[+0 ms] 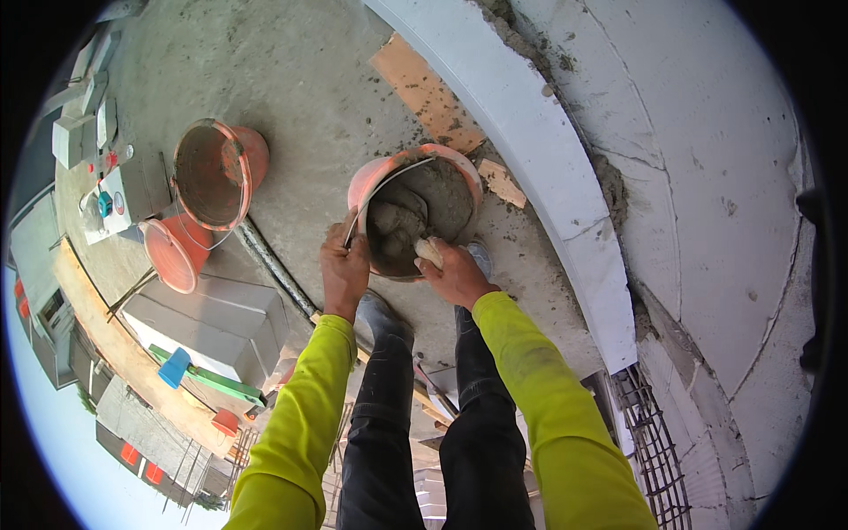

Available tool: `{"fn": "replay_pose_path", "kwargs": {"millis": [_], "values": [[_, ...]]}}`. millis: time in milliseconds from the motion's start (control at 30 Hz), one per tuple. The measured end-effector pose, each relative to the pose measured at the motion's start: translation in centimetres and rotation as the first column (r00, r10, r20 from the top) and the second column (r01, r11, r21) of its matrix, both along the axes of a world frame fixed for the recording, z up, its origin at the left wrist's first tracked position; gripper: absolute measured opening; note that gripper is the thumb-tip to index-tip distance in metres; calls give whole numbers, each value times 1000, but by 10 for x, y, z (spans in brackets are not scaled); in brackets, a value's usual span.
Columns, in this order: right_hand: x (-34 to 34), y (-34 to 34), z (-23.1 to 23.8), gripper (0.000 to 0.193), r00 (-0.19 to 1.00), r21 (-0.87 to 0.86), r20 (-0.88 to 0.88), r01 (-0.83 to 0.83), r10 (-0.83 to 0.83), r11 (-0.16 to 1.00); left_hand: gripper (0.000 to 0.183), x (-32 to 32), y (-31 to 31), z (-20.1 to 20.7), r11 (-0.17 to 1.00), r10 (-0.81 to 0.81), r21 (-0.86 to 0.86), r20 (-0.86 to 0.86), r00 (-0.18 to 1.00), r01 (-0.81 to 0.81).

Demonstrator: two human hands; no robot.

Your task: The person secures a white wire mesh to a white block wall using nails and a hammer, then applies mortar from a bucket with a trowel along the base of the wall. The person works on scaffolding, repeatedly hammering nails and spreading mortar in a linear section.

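Observation:
An orange bucket (pixel 464 159) of wet grey mortar (pixel 446 196) stands on the floor in front of my boots. My left hand (pixel 344 265) is closed on the bucket's near left rim, beside the end of its wire handle (pixel 375 187). In my right hand (pixel 459 276), at the near right of the bucket, is the pale, mortar-smeared handle of a trowel (pixel 428 253). Its blade is down in the mortar and mostly hidden. The mortar is heaped and folded on the left side and smoother on the right.
A mortar-coated orange bucket (pixel 254 155) and a second bucket (pixel 172 256) stand at the left. White blocks (pixel 208 318) and a green level (pixel 216 380) lie nearer. A white block wall (pixel 539 132) curves along the right, with boards (pixel 424 88) and a rebar cage (pixel 649 442) beside it.

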State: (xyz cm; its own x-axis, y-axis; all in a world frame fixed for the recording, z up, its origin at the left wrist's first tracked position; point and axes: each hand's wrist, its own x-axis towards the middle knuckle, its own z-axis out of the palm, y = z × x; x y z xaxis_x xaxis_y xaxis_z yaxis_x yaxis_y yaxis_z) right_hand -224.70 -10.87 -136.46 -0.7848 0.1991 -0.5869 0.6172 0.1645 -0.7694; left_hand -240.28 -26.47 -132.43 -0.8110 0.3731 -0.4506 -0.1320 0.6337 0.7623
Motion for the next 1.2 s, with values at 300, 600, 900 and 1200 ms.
{"fn": "replay_pose_path", "kwargs": {"millis": [300,600,900,1200], "values": [[20,-32,31,62,954,-565,157,299,-255,769,45,-13,-17,-4,998,61,-13,179,982,-60],[52,51,133,54,892,-354,5,424,-452,834,41,-33,-31,-21,987,156,10,189,969,-161],[-23,182,99,55,951,744,-259,308,-170,593,41,-27,-26,-20,985,167,-62,159,973,-159],[-24,148,94,59,952,644,-291,271,-98,715,39,-28,-25,-19,988,152,-45,126,980,-147]]}}
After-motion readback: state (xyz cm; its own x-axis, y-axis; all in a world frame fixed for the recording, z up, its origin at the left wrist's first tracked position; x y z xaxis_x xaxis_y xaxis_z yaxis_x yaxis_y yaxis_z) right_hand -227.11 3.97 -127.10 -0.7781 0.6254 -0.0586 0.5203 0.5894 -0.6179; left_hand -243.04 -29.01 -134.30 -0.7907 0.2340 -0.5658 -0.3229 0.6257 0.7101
